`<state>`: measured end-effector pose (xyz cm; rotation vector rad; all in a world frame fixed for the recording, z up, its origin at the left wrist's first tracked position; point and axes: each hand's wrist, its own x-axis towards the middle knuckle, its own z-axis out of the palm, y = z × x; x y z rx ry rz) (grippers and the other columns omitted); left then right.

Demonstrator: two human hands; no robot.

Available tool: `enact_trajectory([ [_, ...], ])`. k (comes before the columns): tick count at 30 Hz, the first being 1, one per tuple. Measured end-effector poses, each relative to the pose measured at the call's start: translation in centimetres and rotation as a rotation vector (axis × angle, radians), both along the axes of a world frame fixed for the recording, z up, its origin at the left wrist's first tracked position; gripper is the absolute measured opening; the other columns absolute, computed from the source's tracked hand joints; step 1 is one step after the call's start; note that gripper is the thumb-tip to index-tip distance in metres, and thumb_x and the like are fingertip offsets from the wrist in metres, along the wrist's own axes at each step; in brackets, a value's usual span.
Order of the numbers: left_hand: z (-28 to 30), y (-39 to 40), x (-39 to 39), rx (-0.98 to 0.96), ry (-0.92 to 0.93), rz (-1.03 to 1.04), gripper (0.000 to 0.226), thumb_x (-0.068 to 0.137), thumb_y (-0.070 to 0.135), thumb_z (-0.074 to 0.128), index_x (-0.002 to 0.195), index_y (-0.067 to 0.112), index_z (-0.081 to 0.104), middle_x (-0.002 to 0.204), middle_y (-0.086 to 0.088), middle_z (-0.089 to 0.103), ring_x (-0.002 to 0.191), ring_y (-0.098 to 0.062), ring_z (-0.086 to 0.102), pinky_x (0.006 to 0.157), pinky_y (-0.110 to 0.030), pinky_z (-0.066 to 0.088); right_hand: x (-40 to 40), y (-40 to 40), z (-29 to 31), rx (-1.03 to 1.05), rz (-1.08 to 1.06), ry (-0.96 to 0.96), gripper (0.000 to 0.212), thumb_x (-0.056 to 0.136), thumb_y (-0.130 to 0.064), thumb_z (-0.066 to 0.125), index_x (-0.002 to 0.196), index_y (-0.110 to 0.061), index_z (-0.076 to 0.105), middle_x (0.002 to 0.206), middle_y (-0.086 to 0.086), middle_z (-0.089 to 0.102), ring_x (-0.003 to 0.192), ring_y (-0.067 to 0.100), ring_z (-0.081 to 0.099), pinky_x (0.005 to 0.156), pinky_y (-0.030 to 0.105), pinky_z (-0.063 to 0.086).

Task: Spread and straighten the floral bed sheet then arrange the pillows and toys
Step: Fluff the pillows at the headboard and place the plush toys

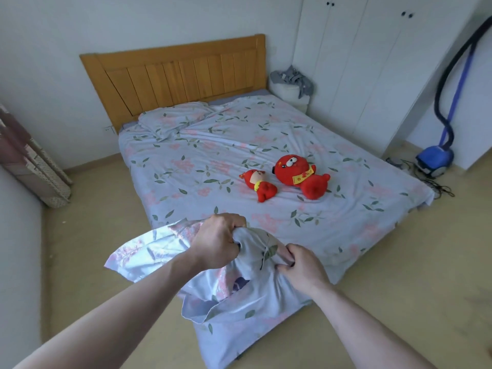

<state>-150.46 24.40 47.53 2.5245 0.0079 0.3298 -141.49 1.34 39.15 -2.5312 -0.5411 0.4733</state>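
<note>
Legible text: none for you to log. One candidate item only: the yellow band (303, 177) across the larger red plush toy (300, 174), lying on the sheet beyond your right hand (303, 265) and slightly to its right, carries small red marks, too small to read. The smaller red plush toy (257, 184), just beside the larger one and beyond your left hand (217, 239), has a yellow collar on which no characters can be made out.
</note>
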Motion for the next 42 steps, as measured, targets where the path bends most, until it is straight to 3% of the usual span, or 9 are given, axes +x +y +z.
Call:
enact_trajectory([
  [2,0.3,-1.7,1.3,-0.034,-0.039,0.036,0.025,0.046,0.008,0.045,0.058,0.026,0.034,0.057,0.005,0.042,0.055,-0.015,0.042,0.045,-0.026,0.021,1.5,-2.3,0.3,0.034,-0.022,-0.049,0.039,0.082,-0.034,0.074,0.070,-0.023,0.039,0.066,-0.005,0.048,0.060,0.013,0.048,0.053,0.030,0.033],
  [6,-0.3,-3.2,3.9,-0.055,-0.058,0.154,0.019,0.045,0.006,0.043,0.061,0.017,0.039,0.055,0.000,0.042,0.055,-0.022,0.041,0.046,-0.031,0.024,4.9,-4.8,0.5,0.089,0.026,-0.108,0.044,0.084,-0.035,0.076,0.067,-0.028,0.036,0.064,-0.007,0.047,0.057,0.008,0.045,0.051,0.024,0.031],
  [11,-1.7,-5.2,7.8,-0.178,-0.039,0.256,0.018,0.045,0.006,0.042,0.060,0.017,0.044,0.055,0.001,0.046,0.052,-0.014,0.040,0.047,-0.029,0.027,10.4,-6.8,0.3,0.074,0.100,-0.117,0.043,0.086,-0.037,0.073,0.069,-0.026,0.036,0.065,-0.005,0.048,0.058,0.010,0.046,0.052,0.027,0.033],
  [15,-2.5,-7.4,13.8,-0.258,-0.019,0.326,0.017,0.047,0.005,0.041,0.061,0.014,0.048,0.057,-0.006,0.050,0.058,-0.027,0.048,0.046,-0.039,0.035,17.1,-8.2,0.3,0.055,0.126,-0.116,0.040,0.086,-0.036,0.073,0.069,-0.026,0.038,0.067,-0.007,0.052,0.061,0.011,0.050,0.055,0.030,0.040],
  [19,-2.8,-10.1,22.2,-0.284,0.006,0.378,0.018,0.047,0.006,0.042,0.061,0.016,0.049,0.058,-0.003,0.052,0.057,-0.021,0.048,0.048,-0.033,0.033,26.0,-10.8,0.6,0.034,0.142,-0.112,0.033,0.086,-0.034,0.074,0.071,-0.028,0.045,0.070,-0.009,0.056,0.064,0.008,0.053,0.055,0.026,0.040],
  [22,-2.3,-11.7,27.5,-0.290,0.006,0.340,0.017,0.048,0.006,0.042,0.060,0.017,0.045,0.054,0.002,0.046,0.054,-0.016,0.041,0.049,-0.032,0.030,31.0,-12.8,1.1,0.029,0.123,-0.160,0.043,0.086,-0.034,0.076,0.067,-0.030,0.038,0.065,-0.009,0.050,0.059,0.006,0.048,0.050,0.021,0.033],
  [30,-1.0,-21.2,43.4,-0.213,-0.024,0.254,0.015,0.050,0.008,0.045,0.061,0.018,0.043,0.057,0.006,0.043,0.056,-0.013,0.040,0.048,-0.025,0.024,46.2,-22.4,1.6,0.045,0.090,-0.184,0.040,0.088,-0.030,0.075,0.068,-0.029,0.040,0.066,-0.008,0.052,0.059,0.007,0.050,0.049,0.022,0.031],
  [39,-1.3,-35.3,56.2,-0.186,-0.023,0.361,0.017,0.050,0.005,0.045,0.062,0.018,0.044,0.061,0.000,0.048,0.061,-0.022,0.046,0.051,-0.032,0.031,60.7,-35.1,0.6,0.065,0.175,-0.141,0.033,0.090,-0.032,0.070,0.070,-0.030,0.044,0.069,-0.009,0.054,0.060,0.006,0.051,0.050,0.022,0.034],
  [42,-1.3,-39.7,59.7,-0.186,-0.019,0.405,0.018,0.050,0.007,0.045,0.062,0.020,0.042,0.058,0.005,0.045,0.058,-0.016,0.043,0.050,-0.030,0.029,65.3,-38.9,1.1,0.087,0.214,-0.122,0.031,0.088,-0.031,0.069,0.069,-0.031,0.045,0.070,-0.009,0.054,0.061,0.006,0.052,0.051,0.023,0.036],
])
